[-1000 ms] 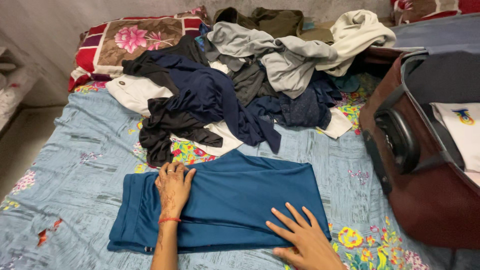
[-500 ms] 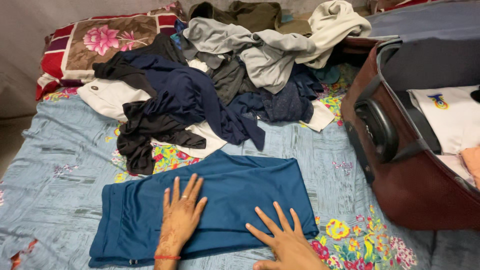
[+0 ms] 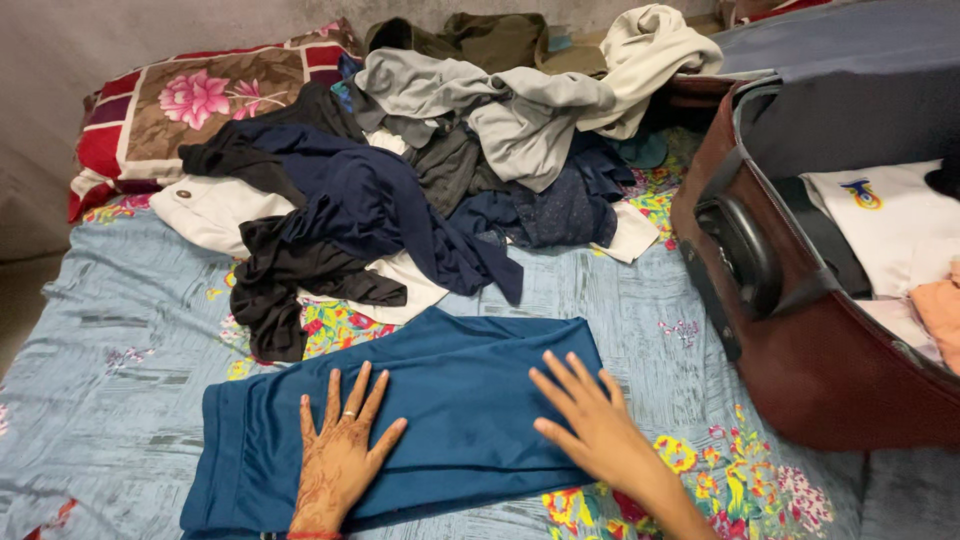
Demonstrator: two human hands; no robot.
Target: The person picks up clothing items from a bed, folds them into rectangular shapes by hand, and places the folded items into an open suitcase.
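STEP: smoothing folded blue garment on bed | left hand, right hand: fingers spread flat, gripping nothing | NEXT (judged): needs another fold.

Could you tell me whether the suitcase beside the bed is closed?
No, the suitcase stands open, with a white garment lying inside it.

left hand: ring, henna, red wristband | right hand: bare
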